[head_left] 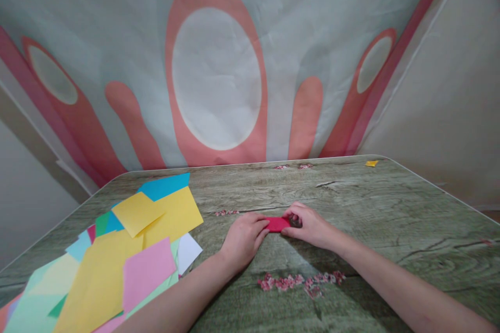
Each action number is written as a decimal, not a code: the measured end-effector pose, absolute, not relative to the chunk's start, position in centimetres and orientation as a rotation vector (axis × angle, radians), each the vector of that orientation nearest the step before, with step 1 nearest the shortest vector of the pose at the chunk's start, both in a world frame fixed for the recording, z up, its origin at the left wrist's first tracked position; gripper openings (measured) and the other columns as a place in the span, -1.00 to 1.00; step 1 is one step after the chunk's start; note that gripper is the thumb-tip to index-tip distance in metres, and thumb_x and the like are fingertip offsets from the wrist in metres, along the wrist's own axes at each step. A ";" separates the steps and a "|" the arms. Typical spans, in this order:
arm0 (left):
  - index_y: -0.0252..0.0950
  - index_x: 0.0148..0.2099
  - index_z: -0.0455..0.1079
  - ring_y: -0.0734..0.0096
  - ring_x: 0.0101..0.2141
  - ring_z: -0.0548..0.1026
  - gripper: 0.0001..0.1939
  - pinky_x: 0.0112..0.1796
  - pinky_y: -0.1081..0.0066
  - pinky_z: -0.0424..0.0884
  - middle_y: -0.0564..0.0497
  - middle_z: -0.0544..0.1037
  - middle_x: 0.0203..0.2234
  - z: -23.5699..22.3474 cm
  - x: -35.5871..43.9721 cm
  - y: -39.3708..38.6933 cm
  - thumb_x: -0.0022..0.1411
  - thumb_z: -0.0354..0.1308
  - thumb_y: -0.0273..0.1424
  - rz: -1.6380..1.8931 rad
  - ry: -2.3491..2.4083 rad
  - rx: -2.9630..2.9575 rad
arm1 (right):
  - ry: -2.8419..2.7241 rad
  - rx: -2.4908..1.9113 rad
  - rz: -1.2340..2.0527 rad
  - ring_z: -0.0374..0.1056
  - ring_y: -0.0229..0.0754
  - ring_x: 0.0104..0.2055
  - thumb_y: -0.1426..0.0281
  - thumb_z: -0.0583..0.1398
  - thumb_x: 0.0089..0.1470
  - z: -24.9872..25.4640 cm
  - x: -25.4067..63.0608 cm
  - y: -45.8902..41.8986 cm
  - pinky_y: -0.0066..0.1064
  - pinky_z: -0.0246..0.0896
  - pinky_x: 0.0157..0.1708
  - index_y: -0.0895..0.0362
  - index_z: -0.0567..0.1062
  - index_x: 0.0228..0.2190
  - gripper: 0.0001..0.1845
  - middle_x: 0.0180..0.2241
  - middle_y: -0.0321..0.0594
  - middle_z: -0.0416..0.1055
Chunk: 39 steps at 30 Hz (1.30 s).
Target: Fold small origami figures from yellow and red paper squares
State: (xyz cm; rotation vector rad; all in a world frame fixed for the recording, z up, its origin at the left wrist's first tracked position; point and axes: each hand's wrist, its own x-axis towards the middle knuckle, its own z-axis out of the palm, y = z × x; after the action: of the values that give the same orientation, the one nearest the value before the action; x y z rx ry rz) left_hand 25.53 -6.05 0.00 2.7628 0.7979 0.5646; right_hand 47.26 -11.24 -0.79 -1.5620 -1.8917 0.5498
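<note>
A small folded piece of red paper (277,225) lies on the wood-patterned table between my two hands. My left hand (246,237) is closed on its left end, with fingertips and thumb pressed to the paper. At the right end, my right hand (307,225) pinches the paper between thumb and curled fingers. The far edges of the paper are partly hidden under my fingers.
Left of my hands spreads a loose pile of coloured paper sheets (101,270), yellow, pink, blue and green. A small yellow folded piece (372,163) lies near the table's far right corner. Behind the table (390,208) hangs a printed sheet (281,36).
</note>
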 end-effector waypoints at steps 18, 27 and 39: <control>-0.18 -0.01 0.38 0.29 -0.15 0.42 -0.70 -0.10 0.27 0.35 -0.05 0.48 -0.17 -0.2 25.7 -6.2 0.32 -0.10 -0.36 0.565 0.781 2.842 | -2.230 -1.311 0.048 0.15 -0.09 -0.03 0.47 0.10 0.11 0.0 45.1 -13.8 -0.16 0.06 -0.04 0.04 0.40 -0.06 -0.67 -0.09 -0.16 0.34; -0.23 0.02 0.33 0.26 -0.10 0.39 -0.69 -0.07 0.25 0.33 -0.08 0.46 -0.13 0.4 25.8 -6.8 0.31 -0.11 -0.37 0.417 0.807 2.944 | -2.346 -1.354 -0.004 0.21 -0.13 -0.06 0.51 0.04 0.14 -0.9 45.1 -13.6 -0.20 0.03 -0.04 0.08 0.35 -0.01 -0.63 -0.08 -0.18 0.39; -0.37 0.09 0.24 0.18 0.02 0.32 -0.60 0.02 0.20 0.20 -0.16 0.36 0.05 1.0 25.6 -7.7 0.27 -0.13 -0.33 0.157 0.784 3.150 | -2.481 -1.337 -0.279 0.22 -0.12 -0.01 0.50 0.07 0.10 -1.0 45.1 -14.0 -0.17 -0.05 0.06 0.19 0.35 -0.01 -0.61 -0.04 -0.09 0.38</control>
State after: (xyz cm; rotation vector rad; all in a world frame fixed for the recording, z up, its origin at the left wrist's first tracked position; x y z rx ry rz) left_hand 25.62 -7.67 1.00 3.1502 0.7844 0.1572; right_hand 45.07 -14.00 -1.02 -1.3372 -2.4812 -0.2787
